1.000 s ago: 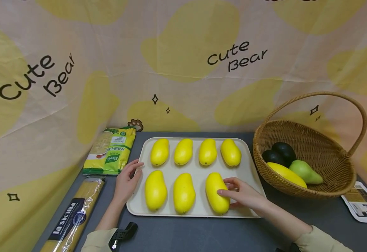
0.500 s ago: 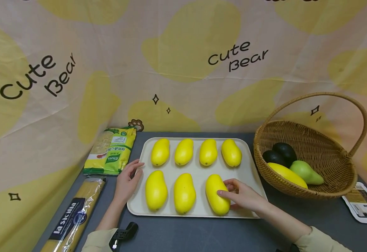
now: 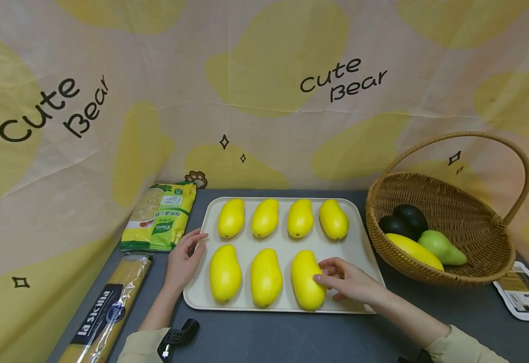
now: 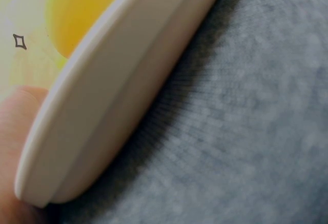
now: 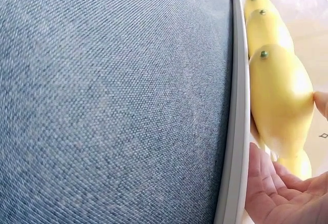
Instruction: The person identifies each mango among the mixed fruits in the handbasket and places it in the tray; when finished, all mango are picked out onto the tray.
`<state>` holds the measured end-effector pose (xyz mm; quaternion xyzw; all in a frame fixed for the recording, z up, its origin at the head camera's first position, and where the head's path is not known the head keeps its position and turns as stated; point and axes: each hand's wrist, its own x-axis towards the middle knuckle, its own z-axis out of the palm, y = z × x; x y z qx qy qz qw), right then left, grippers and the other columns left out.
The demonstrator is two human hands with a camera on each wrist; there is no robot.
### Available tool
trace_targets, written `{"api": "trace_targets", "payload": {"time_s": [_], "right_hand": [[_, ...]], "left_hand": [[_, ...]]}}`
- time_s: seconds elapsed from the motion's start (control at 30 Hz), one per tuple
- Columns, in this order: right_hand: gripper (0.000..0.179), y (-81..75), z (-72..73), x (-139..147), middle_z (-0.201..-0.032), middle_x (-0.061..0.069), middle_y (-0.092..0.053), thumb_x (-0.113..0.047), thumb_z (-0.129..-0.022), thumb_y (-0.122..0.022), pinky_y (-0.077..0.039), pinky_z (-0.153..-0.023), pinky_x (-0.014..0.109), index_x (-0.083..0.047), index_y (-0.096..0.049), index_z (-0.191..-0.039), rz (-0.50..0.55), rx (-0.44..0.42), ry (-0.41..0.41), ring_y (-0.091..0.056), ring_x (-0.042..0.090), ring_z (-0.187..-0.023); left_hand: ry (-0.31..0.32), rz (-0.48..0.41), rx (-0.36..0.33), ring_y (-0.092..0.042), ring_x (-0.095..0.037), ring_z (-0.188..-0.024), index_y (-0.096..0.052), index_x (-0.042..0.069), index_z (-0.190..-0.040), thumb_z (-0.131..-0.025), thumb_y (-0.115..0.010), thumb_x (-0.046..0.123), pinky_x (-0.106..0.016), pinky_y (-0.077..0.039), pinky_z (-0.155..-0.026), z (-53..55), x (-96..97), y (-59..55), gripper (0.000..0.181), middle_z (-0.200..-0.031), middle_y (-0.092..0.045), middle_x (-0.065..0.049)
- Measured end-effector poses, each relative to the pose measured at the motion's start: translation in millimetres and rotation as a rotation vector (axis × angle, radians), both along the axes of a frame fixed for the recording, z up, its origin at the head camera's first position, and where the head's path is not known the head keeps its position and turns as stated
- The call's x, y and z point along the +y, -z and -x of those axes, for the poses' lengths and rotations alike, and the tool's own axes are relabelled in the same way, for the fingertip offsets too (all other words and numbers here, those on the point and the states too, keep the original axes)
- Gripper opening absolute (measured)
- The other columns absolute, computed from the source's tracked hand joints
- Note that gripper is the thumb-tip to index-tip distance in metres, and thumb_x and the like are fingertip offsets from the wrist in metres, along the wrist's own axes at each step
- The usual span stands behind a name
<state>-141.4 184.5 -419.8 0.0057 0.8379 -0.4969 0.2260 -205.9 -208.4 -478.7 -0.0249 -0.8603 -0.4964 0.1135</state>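
Note:
A beige tray (image 3: 287, 242) bears two rows of yellow mangoes, several in the back row and three in front. My right hand (image 3: 352, 285) is beside the right-hand front mango (image 3: 306, 285), its thumb tip on the fruit's side and its other fingers loosely bent at the right. In the right wrist view, this mango (image 5: 282, 98) shows its green-dotted end, with the thumb touching its upper side. My left hand (image 3: 184, 259) rests on the tray's left rim, fingers over the edge. In the left wrist view, the tray's side wall (image 4: 107, 90) hides much of that hand.
A wicker basket (image 3: 468, 242) with two dark avocados (image 3: 404, 221), a green pear (image 3: 441, 247) and a yellow fruit (image 3: 414, 251) stands right of the tray. Left lie a yellow-green Knorr bag (image 3: 160, 217) and a spaghetti packet (image 3: 110, 307). A white printed pouch (image 3: 527, 292) lies far right.
The right-hand front mango has shifted slightly left, while my right hand stays almost in place with less of its fingers overlapping the fruit. My left hand has not moved.

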Motion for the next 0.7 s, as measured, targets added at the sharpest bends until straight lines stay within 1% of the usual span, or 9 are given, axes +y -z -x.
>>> {"api": "trace_targets", "payload": {"time_s": [0.3,0.5,0.6,0.7], "right_hand": [[0.064,-0.4,-0.1,0.0,-0.107,0.008,-0.056,-0.04,-0.088,-0.071,-0.057,-0.069,0.037,0.002,-0.049,-0.131,-0.007,0.008,0.007,-0.055,0.019,-0.085],[0.063,-0.4,-0.3,1.9,-0.106,0.007,-0.057,-0.04,-0.089,-0.069,-0.057,-0.07,0.037,0.002,-0.049,-0.131,0.0,0.01,-0.019,-0.056,0.019,-0.085],[0.063,-2.1,-0.3,3.9,-0.109,0.008,-0.056,-0.039,-0.09,-0.068,-0.057,-0.071,0.037,0.002,-0.047,-0.133,0.012,0.01,-0.038,-0.056,0.02,-0.088],[0.062,-8.5,-0.7,7.6,-0.112,0.01,-0.056,-0.036,-0.091,-0.068,-0.057,-0.07,0.038,0.003,-0.046,-0.134,0.037,0.052,-0.061,-0.057,0.021,-0.09]], "left_hand": [[0.0,-0.02,0.006,-0.047,-0.027,-0.131,-0.066,0.005,-0.123,-0.097,-0.059,0.009,-0.04,-0.038,-0.107,-1.5,0.3,0.6,0.028,-0.142,-0.05,-0.012],[0.007,-0.012,0.021,-0.047,-0.027,-0.131,-0.066,0.004,-0.123,-0.097,-0.059,0.008,-0.041,-0.039,-0.105,-1.2,-0.3,0.5,0.027,-0.142,-0.05,-0.012],[0.008,-0.012,0.022,-0.047,-0.027,-0.131,-0.066,0.004,-0.123,-0.097,-0.06,0.008,-0.041,-0.039,-0.105,-1.4,-0.5,-0.1,0.027,-0.142,-0.05,-0.012],[0.007,-0.012,0.017,-0.047,-0.027,-0.131,-0.066,0.005,-0.123,-0.097,-0.06,0.008,-0.041,-0.039,-0.106,-2.0,-0.7,-0.7,0.028,-0.142,-0.05,-0.012]]}}
